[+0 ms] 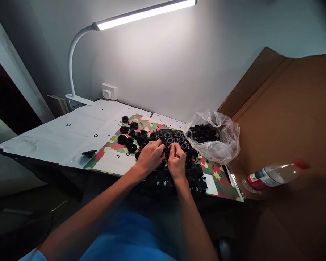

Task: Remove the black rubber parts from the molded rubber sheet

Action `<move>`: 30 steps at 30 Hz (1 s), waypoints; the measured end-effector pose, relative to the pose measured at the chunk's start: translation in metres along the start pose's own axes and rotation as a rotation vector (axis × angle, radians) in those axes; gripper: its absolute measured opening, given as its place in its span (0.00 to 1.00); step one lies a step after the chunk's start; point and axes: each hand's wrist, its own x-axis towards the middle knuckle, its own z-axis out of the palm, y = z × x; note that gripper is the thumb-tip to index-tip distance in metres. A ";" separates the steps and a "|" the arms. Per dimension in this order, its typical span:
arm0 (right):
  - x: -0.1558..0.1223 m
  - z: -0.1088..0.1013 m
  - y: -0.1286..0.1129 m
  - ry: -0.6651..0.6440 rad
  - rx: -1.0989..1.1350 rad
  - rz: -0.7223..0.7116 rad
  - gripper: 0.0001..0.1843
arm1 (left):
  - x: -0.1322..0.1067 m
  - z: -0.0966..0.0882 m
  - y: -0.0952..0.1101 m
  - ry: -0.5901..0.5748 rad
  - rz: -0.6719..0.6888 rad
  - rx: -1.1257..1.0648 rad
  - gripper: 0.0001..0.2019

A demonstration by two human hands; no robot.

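Note:
Both my hands work close together over a heap of small black round parts (179, 174) on a camouflage-patterned sheet (220, 177). My left hand (150, 156) is curled, fingers pinched on a small black part at the pile's top. My right hand (177, 161) is also pinched, its fingertips meeting the left hand's on the same spot. Several black ring-shaped parts (174, 137) lie in rows just beyond my fingers. Loose black discs (127, 139) are scattered to the left of them.
A clear plastic bag (220, 143) with more black parts sits at the right. A plastic water bottle (274, 174) lies on brown cardboard (293, 119). White paper (70, 130) covers the table's left, with a black piece (89, 153). A lit desk lamp (141, 14) hangs overhead; a wall socket (108, 91) behind.

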 end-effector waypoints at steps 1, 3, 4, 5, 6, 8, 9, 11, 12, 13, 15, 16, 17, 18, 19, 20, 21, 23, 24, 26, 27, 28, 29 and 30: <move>0.000 0.001 -0.001 -0.009 -0.032 -0.006 0.20 | 0.001 0.000 0.001 -0.012 -0.004 -0.001 0.14; 0.000 0.002 -0.002 -0.024 -0.095 -0.010 0.19 | 0.004 0.000 0.002 -0.034 -0.010 -0.007 0.14; 0.000 0.002 -0.002 -0.030 -0.126 -0.009 0.19 | 0.004 -0.001 0.002 -0.043 -0.014 -0.011 0.14; 0.000 0.003 -0.001 -0.032 -0.156 -0.007 0.19 | 0.005 -0.002 0.002 -0.049 -0.020 -0.016 0.15; 0.000 0.003 -0.001 -0.031 -0.183 -0.005 0.19 | 0.005 -0.003 0.002 -0.054 -0.027 -0.022 0.14; 0.000 0.003 0.002 -0.016 -0.230 0.002 0.18 | 0.005 -0.005 0.002 -0.058 -0.040 -0.034 0.14; 0.001 0.004 0.003 -0.002 -0.248 0.005 0.18 | 0.004 -0.006 0.001 -0.058 -0.044 -0.041 0.14; 0.001 0.004 0.004 0.033 -0.275 0.011 0.18 | 0.004 -0.007 0.001 -0.056 -0.051 -0.055 0.14; 0.000 0.004 0.004 0.052 -0.282 0.013 0.19 | 0.003 -0.008 0.001 -0.055 -0.054 -0.063 0.14; 0.000 0.004 0.004 0.069 -0.285 0.015 0.19 | 0.003 -0.008 0.002 -0.056 -0.056 -0.071 0.14; -0.001 0.005 0.004 0.095 -0.281 0.016 0.19 | 0.003 -0.009 0.002 -0.063 -0.063 -0.089 0.14; -0.001 0.005 0.003 0.103 -0.274 0.017 0.20 | 0.003 -0.009 0.002 -0.067 -0.066 -0.100 0.15; -0.002 0.005 0.003 0.111 -0.267 0.017 0.20 | 0.003 -0.009 0.002 -0.072 -0.072 -0.112 0.15; -0.002 0.005 0.002 0.116 -0.258 0.018 0.20 | 0.004 -0.009 0.002 -0.077 -0.079 -0.126 0.15; -0.003 0.005 0.002 0.122 -0.250 0.019 0.21 | 0.004 -0.010 0.001 -0.082 -0.087 -0.142 0.14; -0.003 0.006 0.002 0.127 -0.242 0.021 0.21 | 0.005 -0.011 0.000 -0.087 -0.096 -0.159 0.14; -0.003 0.006 0.002 0.132 -0.235 0.021 0.21 | 0.007 -0.012 -0.001 -0.093 -0.104 -0.178 0.14; -0.002 0.006 0.002 0.143 -0.223 0.019 0.21 | 0.010 -0.014 -0.004 -0.104 -0.121 -0.212 0.15; -0.002 0.006 0.003 0.149 -0.219 0.017 0.21 | 0.012 -0.015 -0.005 -0.109 -0.130 -0.227 0.15; -0.002 0.007 0.004 0.163 -0.214 0.014 0.21 | 0.014 -0.018 -0.008 -0.117 -0.154 -0.253 0.16; -0.002 0.007 0.004 0.172 -0.212 0.016 0.21 | 0.015 -0.019 -0.009 -0.121 -0.166 -0.268 0.16; -0.002 0.007 0.005 0.182 -0.211 0.019 0.22 | 0.015 -0.020 -0.011 -0.126 -0.175 -0.285 0.16; -0.002 0.008 0.005 0.192 -0.210 0.023 0.22 | 0.015 -0.022 -0.013 -0.131 -0.180 -0.306 0.16; -0.002 0.008 0.006 0.200 -0.209 0.026 0.23 | 0.015 -0.023 -0.014 -0.134 -0.183 -0.328 0.17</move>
